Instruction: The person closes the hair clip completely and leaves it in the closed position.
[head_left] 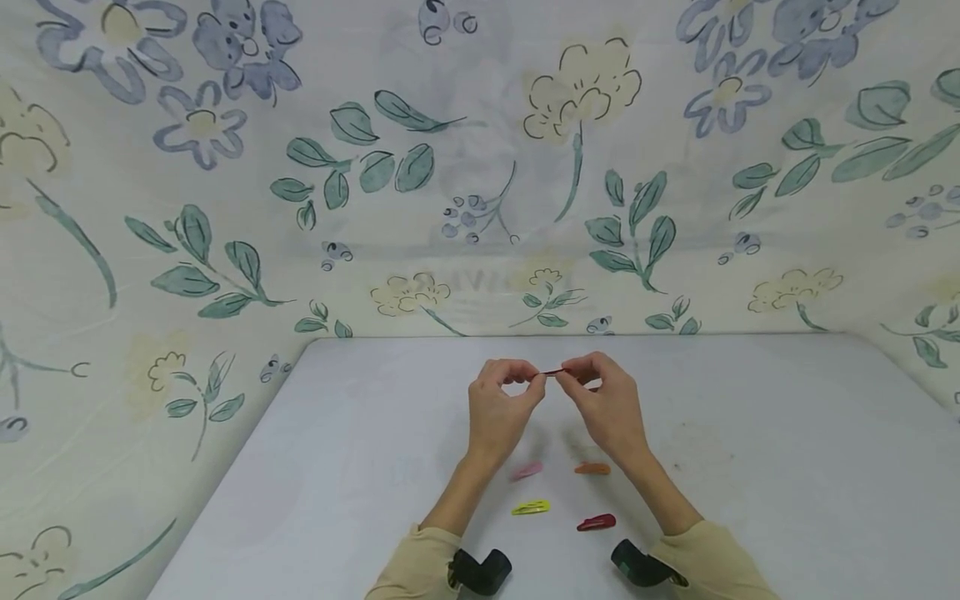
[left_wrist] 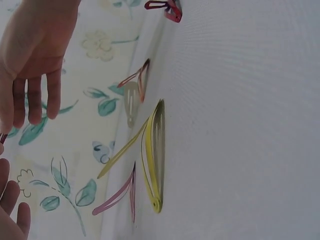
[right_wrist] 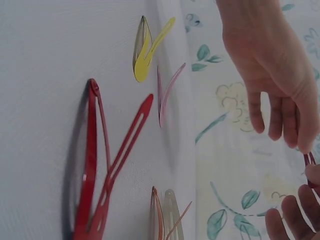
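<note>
In the head view, my left hand [head_left: 504, 410] and right hand [head_left: 606, 402] meet above the table. Between them is a thin dark red hair clip [head_left: 553, 372], each hand pinching one end with thumb and fingers. Below lie more snap hair clips: a pink one [head_left: 527, 472], a yellow one [head_left: 531, 507], an orange one [head_left: 592, 469] and a red one [head_left: 596, 522]. The wrist views show these four sprung apart, and a pale beige clip [left_wrist: 131, 102] beside the orange one. Fingertips cover most of the held clip.
The white table [head_left: 360, 467] reaches back to a flower-printed cloth [head_left: 480, 208], which also hangs along the left side. Black wrist devices [head_left: 483, 572] sit at both sleeve cuffs, near the front.
</note>
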